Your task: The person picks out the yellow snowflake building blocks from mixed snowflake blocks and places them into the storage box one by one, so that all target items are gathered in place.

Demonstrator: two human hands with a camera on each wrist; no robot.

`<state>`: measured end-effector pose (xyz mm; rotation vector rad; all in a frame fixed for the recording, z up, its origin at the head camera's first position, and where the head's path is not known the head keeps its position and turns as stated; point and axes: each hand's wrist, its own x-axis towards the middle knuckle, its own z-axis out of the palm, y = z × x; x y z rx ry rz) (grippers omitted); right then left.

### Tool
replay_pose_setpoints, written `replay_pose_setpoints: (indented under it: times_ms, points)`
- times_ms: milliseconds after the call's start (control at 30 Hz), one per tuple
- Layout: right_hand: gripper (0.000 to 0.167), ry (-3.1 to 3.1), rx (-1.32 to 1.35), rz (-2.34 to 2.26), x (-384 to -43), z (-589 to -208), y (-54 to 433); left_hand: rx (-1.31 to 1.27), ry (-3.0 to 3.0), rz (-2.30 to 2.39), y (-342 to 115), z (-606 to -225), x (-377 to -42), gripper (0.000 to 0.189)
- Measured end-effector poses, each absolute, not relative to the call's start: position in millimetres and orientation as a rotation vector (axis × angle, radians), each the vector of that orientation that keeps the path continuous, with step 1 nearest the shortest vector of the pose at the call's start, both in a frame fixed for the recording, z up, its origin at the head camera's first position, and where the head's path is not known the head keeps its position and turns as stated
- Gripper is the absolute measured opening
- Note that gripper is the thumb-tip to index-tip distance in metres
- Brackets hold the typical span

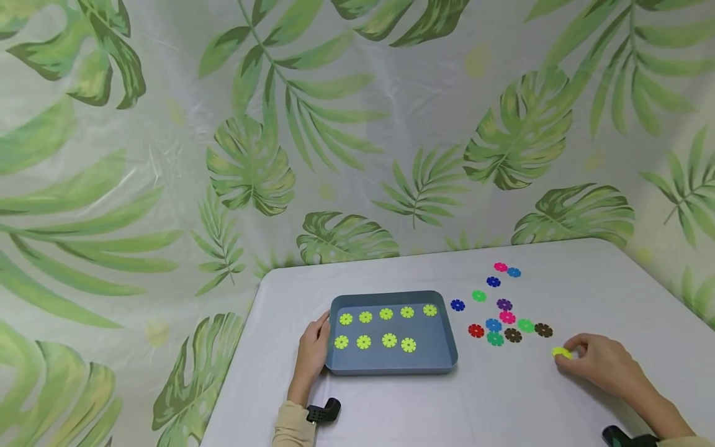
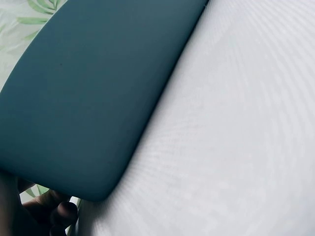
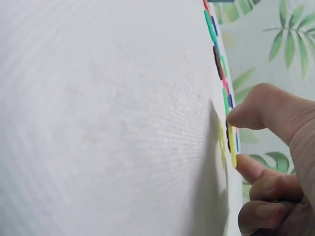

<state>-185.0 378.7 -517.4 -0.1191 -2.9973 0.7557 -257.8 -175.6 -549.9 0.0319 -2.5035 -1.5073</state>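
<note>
My left hand (image 1: 313,347) grips the left wall of a blue-grey tray (image 1: 391,371). In the left wrist view the tray's outer wall (image 2: 98,98) fills much of the picture, with curled fingers (image 2: 64,214) at its corner. Inside the tray lie two rows of yellow-green notched discs (image 1: 386,314), five behind and fewer in front. To the right, my right hand (image 1: 606,363) pinches a yellow notched disc (image 1: 561,352) between thumb and finger, low over the table. The right wrist view shows this yellow disc (image 3: 233,147) edge-on, with another yellow shape (image 3: 221,142) beside it near the tabletop.
Between tray and right hand lie scattered discs: a red one (image 1: 476,331), brown ones (image 1: 544,329), a purple one (image 1: 504,305), plus several in green, blue and pink. A white cloth covers the table (image 1: 503,403). Behind it hangs a leaf-patterned curtain (image 1: 346,186).
</note>
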Motion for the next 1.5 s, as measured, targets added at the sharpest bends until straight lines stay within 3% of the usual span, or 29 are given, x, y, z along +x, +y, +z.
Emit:
replay_pose_setpoints:
  times_ms: [233,1100,1500]
  points:
    - [0.04,-2.898,-0.019,0.737,-191.5,-509.3,369.9,0.035,-2.502,-1.512,-175.8,-549.4,-257.6,0.046]
    - [0.037,-2.833,0.25,0.863,-228.2,-467.8,284.8,0.039,-2.503,-1.513,-175.6,-546.8,-258.2,0.044]
    - [0.026,-2.795,0.382,0.899,-238.3,-458.7,250.5,0.049,-2.51,-1.522,-175.9,-546.8,-258.3,0.045]
